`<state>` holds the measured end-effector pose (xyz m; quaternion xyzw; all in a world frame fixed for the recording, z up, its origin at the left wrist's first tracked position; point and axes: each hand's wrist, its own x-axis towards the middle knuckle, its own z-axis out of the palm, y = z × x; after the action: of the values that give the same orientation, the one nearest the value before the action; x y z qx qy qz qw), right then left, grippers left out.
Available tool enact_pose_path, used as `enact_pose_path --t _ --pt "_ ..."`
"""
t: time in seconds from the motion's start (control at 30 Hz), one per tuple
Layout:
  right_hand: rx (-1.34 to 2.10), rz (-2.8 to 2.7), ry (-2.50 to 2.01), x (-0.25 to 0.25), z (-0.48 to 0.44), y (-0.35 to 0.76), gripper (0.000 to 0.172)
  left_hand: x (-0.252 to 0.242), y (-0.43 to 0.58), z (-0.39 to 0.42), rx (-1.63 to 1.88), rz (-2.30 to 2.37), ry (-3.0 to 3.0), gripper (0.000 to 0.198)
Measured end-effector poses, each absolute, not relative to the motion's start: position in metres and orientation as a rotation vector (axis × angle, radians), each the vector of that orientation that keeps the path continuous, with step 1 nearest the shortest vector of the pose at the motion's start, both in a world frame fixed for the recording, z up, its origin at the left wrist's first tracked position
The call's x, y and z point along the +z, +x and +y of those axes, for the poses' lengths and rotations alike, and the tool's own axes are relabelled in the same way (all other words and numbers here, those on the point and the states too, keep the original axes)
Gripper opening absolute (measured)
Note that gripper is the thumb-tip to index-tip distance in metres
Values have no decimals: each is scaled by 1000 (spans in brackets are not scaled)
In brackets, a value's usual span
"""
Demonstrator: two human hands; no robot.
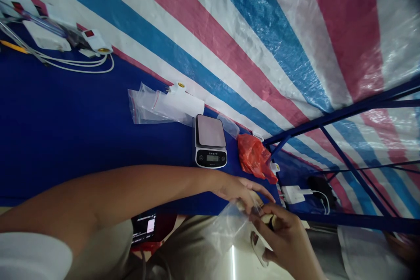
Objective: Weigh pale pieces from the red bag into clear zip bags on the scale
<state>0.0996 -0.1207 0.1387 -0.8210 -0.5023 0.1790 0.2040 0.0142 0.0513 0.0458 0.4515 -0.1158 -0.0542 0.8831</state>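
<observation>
A thin, crinkly clear bag (228, 225) hangs between the two hands. The left hand (238, 189) pinches its rim. The right hand (286, 237) grips it too, fingers curled.

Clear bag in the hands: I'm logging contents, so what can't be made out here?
Head view: contents of the clear bag, covered by the left hand and right hand.
Head view: reading on the scale, too small.
Head view: inside of the red bag, opaque plastic.

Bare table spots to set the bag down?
Free patch: blue table left of the scale, between white cables, clear bags and the left arm. Crowded: scale through red bag to charger, and the near edge where left hand and right hand hold the plastic bag.
</observation>
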Motion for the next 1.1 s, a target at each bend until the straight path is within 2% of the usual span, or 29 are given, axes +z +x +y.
enact_pose_path --t 0.2,0.43,0.73,0.9,1.1 --pt "139 -1943 -2226 160 -113 116 26 53 12 64 41 -170 1038 56" --pt "-70 -2379 -2028 175 -105 125 26 57 11 80 11 -199 1227 35" --pt "-444 -2304 -1984 165 -111 116 22 68 5 92 175 -301 1584 14" --pt "-374 -2298 -1954 174 -111 126 20 88 -8 93 224 -298 1840 11" --pt "103 -2070 -2099 175 -107 115 19 101 -10 95 318 -211 1800 17"
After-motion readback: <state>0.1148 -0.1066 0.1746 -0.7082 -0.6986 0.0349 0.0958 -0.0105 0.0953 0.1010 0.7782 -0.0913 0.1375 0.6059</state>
